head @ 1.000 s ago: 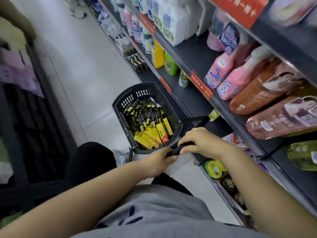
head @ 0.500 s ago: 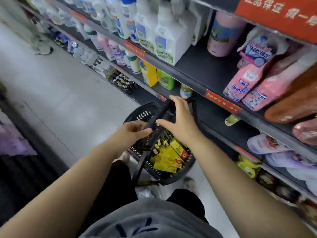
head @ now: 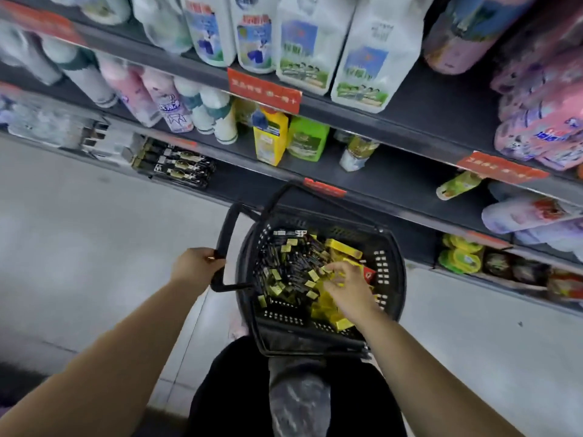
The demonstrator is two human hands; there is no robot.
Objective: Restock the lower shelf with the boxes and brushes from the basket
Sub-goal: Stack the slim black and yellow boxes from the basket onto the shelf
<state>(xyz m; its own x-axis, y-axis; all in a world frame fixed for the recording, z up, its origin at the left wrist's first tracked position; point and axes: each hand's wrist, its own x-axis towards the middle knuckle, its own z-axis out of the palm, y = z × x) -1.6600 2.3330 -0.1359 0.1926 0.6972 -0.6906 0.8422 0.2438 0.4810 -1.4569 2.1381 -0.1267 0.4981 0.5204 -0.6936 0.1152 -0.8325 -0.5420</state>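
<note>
- Yellow boxes (head: pixel 342 249) and black brushes (head: pixel 293 269) lay heaped in the black plastic basket (head: pixel 318 345), just in front of the lower shelf (head: pixel 249 187).
- The right hand (head: pixel 350 288) reached inside, fingers spread apart over the boxes.
- The left hand (head: pixel 197 268) was clamped round the basket handle (head: pixel 225 234).

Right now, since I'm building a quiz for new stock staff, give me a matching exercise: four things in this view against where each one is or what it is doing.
Things:
1. left hand
2. right hand
3. brushes
4. white jugs

Places or states:
A. standing on the upper shelf
B. grips the basket handle
C. piled in the left half of the basket
D. reaches into the basket over the yellow boxes

Pairs: 1-B, 2-D, 3-C, 4-A
</note>
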